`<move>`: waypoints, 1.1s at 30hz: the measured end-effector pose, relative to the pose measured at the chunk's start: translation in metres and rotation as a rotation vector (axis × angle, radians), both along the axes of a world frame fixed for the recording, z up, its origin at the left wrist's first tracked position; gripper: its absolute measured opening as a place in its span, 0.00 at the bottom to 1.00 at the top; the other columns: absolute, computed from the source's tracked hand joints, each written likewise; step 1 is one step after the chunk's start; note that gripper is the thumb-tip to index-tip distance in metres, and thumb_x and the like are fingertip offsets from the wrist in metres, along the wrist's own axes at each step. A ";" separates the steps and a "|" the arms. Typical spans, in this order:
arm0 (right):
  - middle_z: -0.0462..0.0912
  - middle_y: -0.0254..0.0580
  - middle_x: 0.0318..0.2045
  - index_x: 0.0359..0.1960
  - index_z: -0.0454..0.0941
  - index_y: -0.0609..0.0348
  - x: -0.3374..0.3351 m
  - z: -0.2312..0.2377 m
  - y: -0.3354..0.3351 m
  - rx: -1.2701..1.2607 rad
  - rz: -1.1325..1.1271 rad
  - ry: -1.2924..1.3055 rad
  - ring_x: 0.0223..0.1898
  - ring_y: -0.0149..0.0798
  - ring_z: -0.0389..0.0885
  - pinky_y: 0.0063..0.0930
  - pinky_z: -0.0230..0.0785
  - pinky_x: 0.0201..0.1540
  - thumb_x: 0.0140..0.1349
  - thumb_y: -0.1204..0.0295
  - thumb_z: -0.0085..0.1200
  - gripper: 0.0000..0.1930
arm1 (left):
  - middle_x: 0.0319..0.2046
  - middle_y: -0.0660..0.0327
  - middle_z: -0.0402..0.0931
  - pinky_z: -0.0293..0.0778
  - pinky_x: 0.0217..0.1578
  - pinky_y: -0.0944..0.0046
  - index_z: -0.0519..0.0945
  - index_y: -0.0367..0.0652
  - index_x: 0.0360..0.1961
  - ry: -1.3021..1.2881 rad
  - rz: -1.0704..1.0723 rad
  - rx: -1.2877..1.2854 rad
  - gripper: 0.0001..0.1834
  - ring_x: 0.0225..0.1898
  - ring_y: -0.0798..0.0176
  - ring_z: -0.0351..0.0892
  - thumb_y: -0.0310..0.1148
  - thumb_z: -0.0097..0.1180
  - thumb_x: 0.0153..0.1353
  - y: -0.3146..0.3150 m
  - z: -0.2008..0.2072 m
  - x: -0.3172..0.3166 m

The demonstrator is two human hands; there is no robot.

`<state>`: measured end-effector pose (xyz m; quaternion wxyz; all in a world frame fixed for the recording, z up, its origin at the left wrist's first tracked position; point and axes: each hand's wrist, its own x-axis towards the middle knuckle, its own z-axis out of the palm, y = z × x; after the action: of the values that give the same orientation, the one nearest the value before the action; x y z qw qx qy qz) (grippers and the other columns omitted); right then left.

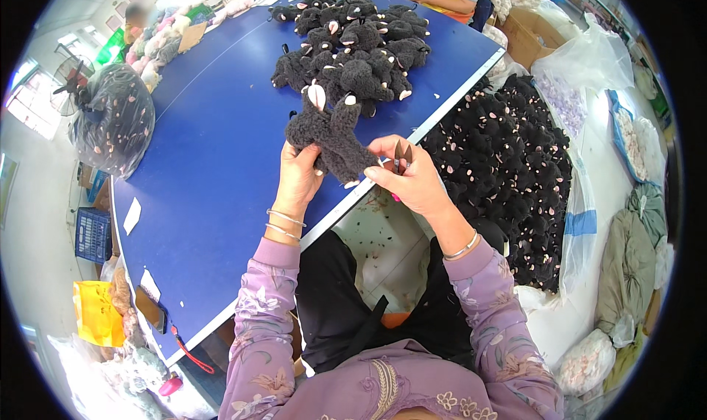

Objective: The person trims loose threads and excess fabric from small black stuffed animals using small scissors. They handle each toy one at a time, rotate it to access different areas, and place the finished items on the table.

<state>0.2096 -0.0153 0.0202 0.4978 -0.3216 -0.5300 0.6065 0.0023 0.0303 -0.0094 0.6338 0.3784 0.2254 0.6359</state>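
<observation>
Between my two hands, over the near edge of the blue table (213,140), is a black fleecy plush toy (331,133) with a pale pink ear and pale paw tips. My left hand (300,173) is closed on its lower left side. With thumb and fingers, my right hand (412,175) pinches a limb of the toy at its right end. Small dark-bladed thread snips (400,157) are also tucked in the right hand, blades pointing up and away. Just beyond lies a heap of similar black plush toys (353,44) on the table.
To the right, a large clear bag (582,221) holds many black plush pieces (508,177). A full plastic bag (114,122) stands at the table's left edge. A phone (151,309) lies at the near left corner. Another person's arm (449,4) shows at the far side.
</observation>
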 end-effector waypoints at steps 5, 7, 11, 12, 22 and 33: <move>0.72 0.24 0.29 0.39 0.76 0.57 -0.006 -0.003 -0.004 0.077 -0.052 -0.075 0.23 0.16 0.63 0.13 0.59 0.26 0.55 0.79 0.61 0.10 | 0.49 0.53 0.76 0.76 0.51 0.54 0.70 0.36 0.53 0.016 0.013 -0.025 0.15 0.49 0.55 0.78 0.22 0.46 0.64 0.008 -0.005 -0.003; 0.70 0.23 0.28 0.38 0.76 0.56 -0.008 -0.001 -0.006 0.122 -0.060 -0.136 0.22 0.16 0.61 0.14 0.56 0.25 0.55 0.80 0.59 0.09 | 0.49 0.53 0.76 0.75 0.51 0.53 0.70 0.37 0.53 -0.002 0.036 -0.041 0.15 0.49 0.54 0.78 0.24 0.46 0.65 0.010 -0.005 -0.002; 0.71 0.23 0.28 0.36 0.76 0.58 -0.016 0.001 -0.006 0.279 -0.040 -0.151 0.21 0.17 0.59 0.14 0.56 0.24 0.54 0.82 0.56 0.09 | 0.49 0.52 0.76 0.76 0.51 0.54 0.70 0.37 0.53 -0.045 0.072 -0.039 0.15 0.50 0.53 0.78 0.27 0.46 0.66 0.012 -0.004 -0.002; 0.71 0.23 0.28 0.36 0.76 0.58 -0.016 0.001 -0.006 0.290 -0.040 -0.165 0.21 0.17 0.60 0.14 0.56 0.24 0.53 0.82 0.56 0.09 | 0.49 0.52 0.76 0.76 0.50 0.54 0.70 0.37 0.53 -0.047 0.075 -0.034 0.15 0.50 0.53 0.78 0.27 0.46 0.66 0.013 -0.005 -0.003; 0.74 0.25 0.28 0.36 0.77 0.62 -0.015 -0.001 -0.006 0.092 -0.152 -0.041 0.25 0.17 0.66 0.13 0.61 0.28 0.54 0.79 0.61 0.09 | 0.48 0.56 0.76 0.77 0.46 0.56 0.71 0.41 0.53 -0.069 0.141 -0.098 0.14 0.47 0.58 0.78 0.29 0.47 0.66 0.008 0.006 0.000; 0.78 0.33 0.30 0.39 0.76 0.67 -0.004 -0.014 0.012 -0.069 -0.306 0.049 0.27 0.21 0.71 0.15 0.65 0.30 0.54 0.74 0.67 0.15 | 0.39 0.61 0.77 0.75 0.31 0.64 0.72 0.42 0.48 0.139 0.105 -0.045 0.12 0.36 0.66 0.78 0.34 0.49 0.65 0.002 0.014 0.000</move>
<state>0.2053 -0.0035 0.0057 0.5858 -0.4005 -0.4414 0.5492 0.0027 0.0323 0.0045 0.5907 0.3952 0.3025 0.6351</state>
